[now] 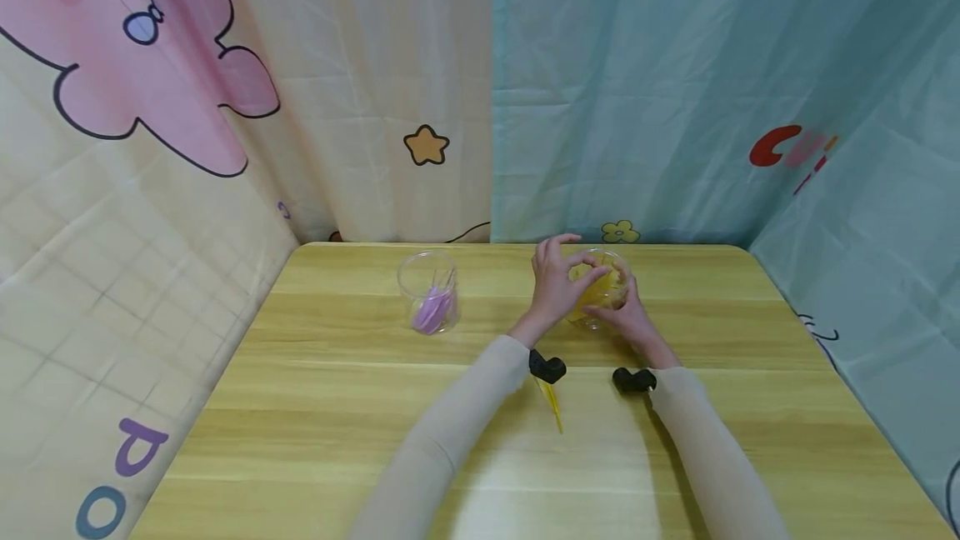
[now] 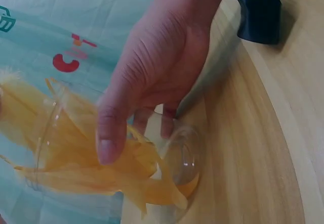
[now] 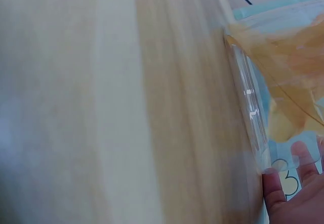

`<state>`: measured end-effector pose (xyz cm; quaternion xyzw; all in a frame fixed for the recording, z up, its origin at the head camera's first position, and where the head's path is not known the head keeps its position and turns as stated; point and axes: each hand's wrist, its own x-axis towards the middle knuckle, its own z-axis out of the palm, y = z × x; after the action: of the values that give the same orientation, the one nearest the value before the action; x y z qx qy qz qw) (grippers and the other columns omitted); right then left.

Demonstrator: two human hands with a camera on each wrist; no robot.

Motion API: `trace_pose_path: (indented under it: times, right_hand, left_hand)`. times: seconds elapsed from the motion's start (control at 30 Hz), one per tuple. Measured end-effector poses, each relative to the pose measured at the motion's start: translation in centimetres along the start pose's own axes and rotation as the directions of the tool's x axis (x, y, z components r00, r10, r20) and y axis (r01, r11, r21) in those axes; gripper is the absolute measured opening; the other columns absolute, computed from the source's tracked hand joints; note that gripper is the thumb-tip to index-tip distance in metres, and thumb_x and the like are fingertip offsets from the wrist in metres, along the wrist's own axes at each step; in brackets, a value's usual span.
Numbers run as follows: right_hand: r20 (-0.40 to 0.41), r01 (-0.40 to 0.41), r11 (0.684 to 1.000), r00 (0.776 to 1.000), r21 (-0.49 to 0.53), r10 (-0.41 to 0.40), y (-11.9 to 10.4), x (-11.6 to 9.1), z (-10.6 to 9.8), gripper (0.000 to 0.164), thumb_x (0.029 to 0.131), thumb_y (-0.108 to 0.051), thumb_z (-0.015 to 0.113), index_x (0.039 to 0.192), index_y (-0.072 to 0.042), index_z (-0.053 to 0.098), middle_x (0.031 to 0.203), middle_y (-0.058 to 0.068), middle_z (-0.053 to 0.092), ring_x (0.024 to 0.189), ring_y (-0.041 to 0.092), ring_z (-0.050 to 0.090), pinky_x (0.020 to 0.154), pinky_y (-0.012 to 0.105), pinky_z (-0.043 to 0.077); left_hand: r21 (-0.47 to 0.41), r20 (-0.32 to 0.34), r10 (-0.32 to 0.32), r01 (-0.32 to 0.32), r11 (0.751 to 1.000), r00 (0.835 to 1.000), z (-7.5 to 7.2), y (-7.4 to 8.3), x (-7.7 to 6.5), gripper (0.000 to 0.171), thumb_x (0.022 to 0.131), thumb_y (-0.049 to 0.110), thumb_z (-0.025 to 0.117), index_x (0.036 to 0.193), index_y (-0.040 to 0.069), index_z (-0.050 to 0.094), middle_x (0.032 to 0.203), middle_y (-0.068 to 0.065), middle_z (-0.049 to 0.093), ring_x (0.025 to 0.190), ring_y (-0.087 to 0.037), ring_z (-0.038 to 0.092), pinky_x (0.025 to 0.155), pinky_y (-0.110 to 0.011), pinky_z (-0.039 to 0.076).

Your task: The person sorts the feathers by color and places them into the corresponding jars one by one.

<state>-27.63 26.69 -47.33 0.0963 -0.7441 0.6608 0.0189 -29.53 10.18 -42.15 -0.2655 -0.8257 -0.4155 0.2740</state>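
Observation:
In the head view my right hand (image 1: 632, 317) grips a clear cup (image 2: 177, 138) from its right side, its thumb across the front wall in the left wrist view. Yellow-orange feathers (image 2: 81, 153) fill the cup, and a fluffy one sticks out of the mouth. My left hand (image 1: 558, 280) is at the cup's mouth, thumb and index finger pinching at the yellow feathers; exactly what lies between the fingertips is partly hidden. A thin yellow feather (image 1: 553, 407) lies on the table beside the left wrist.
Left of the hands stands another clear cup (image 1: 427, 273) with purple feathers (image 1: 435, 309) inside. The wooden table (image 1: 315, 423) ends at printed curtains (image 1: 637, 90) at the back and both sides. Each wrist wears a black camera mount (image 1: 547, 367).

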Motion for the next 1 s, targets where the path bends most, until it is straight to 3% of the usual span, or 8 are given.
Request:
trace_pose_path:
  times: [0.13, 0.27, 0.5, 0.6, 0.67, 0.73, 0.8, 1.0]
  right_hand:
    - [0.004, 0.002, 1.000, 1.000, 0.024, -0.003, 0.2, -0.1, 0.2, 0.095, 0.081, 0.004, 0.072, 0.148, -0.012, 0.007, 0.142, 0.014, 0.026, 0.116, 0.023, 0.041, 0.091, 0.027, 0.040]
    - [0.001, -0.007, 1.000, 1.000, 0.014, 0.007, 0.5, 0.0, 0.1, 0.096, 0.081, -0.001, 0.073, 0.148, -0.012, 0.005, 0.142, 0.017, 0.026, 0.117, 0.026, 0.041, 0.089, 0.022, 0.040]
    - [-0.002, -0.022, 0.999, 1.000, 0.024, 0.022, 1.9, 0.9, -0.5, 0.099, 0.080, -0.003, 0.075, 0.149, -0.022, 0.006, 0.144, 0.018, 0.023, 0.127, 0.032, 0.030, 0.104, 0.041, 0.027]
    - [-0.024, -0.011, 1.000, 1.000, 0.009, 0.012, 2.4, 1.2, -0.6, 0.101, 0.078, -0.003, 0.077, 0.149, -0.024, 0.008, 0.145, 0.017, 0.022, 0.129, 0.032, 0.027, 0.107, 0.047, 0.019]
    - [-0.032, -0.008, 1.000, 0.999, -0.002, 0.008, 2.4, 1.2, -0.7, 0.101, 0.078, -0.004, 0.077, 0.149, -0.025, 0.007, 0.144, 0.018, 0.023, 0.129, 0.032, 0.027, 0.107, 0.047, 0.019]
    - [-0.036, -0.016, 1.000, 0.999, 0.002, 0.016, 2.4, 1.1, -0.8, 0.102, 0.078, -0.004, 0.077, 0.148, -0.026, 0.008, 0.143, 0.018, 0.025, 0.127, 0.031, 0.029, 0.106, 0.045, 0.022]
    - [-0.031, -0.029, 1.000, 0.999, 0.010, 0.030, 2.2, 1.0, -0.8, 0.101, 0.078, -0.004, 0.077, 0.148, -0.026, 0.007, 0.141, 0.019, 0.027, 0.126, 0.030, 0.031, 0.104, 0.042, 0.024]
    - [0.005, -0.048, 0.998, 0.999, 0.026, 0.048, 2.0, 1.1, -0.6, 0.101, 0.079, -0.001, 0.075, 0.149, -0.019, 0.003, 0.143, 0.021, 0.024, 0.127, 0.033, 0.029, 0.105, 0.045, 0.023]
  left_hand:
    - [0.009, 0.059, -0.058, 0.057, 0.998, 0.997, 0.2, -0.8, -0.7, 0.022, 0.085, 0.043, 0.068, 0.095, 0.024, 0.073, 0.139, -0.002, 0.040, 0.129, -0.023, 0.025, 0.102, -0.042, 0.022]
    - [-0.024, 0.083, -0.048, 0.050, 0.998, 0.995, -0.4, -1.5, -0.9, 0.033, 0.084, 0.043, 0.070, 0.110, 0.023, 0.070, 0.142, -0.001, 0.037, 0.129, -0.022, 0.024, 0.101, -0.044, 0.022]
    - [-0.111, 0.081, 0.006, 0.003, 0.994, 0.997, -2.9, -3.5, -2.3, 0.026, 0.083, 0.034, 0.073, 0.104, 0.018, 0.071, 0.139, -0.001, 0.042, 0.128, -0.027, 0.029, 0.103, -0.046, 0.020]
    - [-0.115, 0.152, 0.031, -0.014, 0.993, 0.988, -4.2, -4.5, -3.4, 0.021, 0.082, 0.031, 0.075, 0.098, 0.018, 0.072, 0.136, -0.003, 0.045, 0.127, -0.029, 0.030, 0.103, -0.046, 0.020]
    - [-0.103, 0.241, 0.056, -0.032, 0.994, 0.969, -4.9, -4.8, -4.2, 0.020, 0.080, 0.031, 0.077, 0.095, 0.018, 0.073, 0.135, -0.004, 0.046, 0.127, -0.028, 0.030, 0.102, -0.046, 0.020]
    - [-0.086, 0.356, 0.092, -0.065, 0.994, 0.930, -5.4, -4.9, -5.2, 0.022, 0.078, 0.033, 0.078, 0.094, 0.020, 0.073, 0.137, -0.005, 0.045, 0.128, -0.025, 0.028, 0.103, -0.046, 0.020]
    - [-0.076, 0.483, 0.126, -0.102, 0.992, 0.866, -5.8, -4.7, -6.3, 0.028, 0.075, 0.038, 0.080, 0.096, 0.022, 0.072, 0.139, -0.004, 0.043, 0.130, -0.023, 0.026, 0.105, -0.046, 0.019]
    - [-0.072, 0.766, 0.183, -0.201, 0.977, 0.616, -6.1, -3.3, -9.2, 0.049, 0.065, 0.051, 0.081, 0.106, 0.027, 0.070, 0.145, -0.004, 0.037, 0.133, -0.022, 0.023, 0.107, -0.043, 0.019]
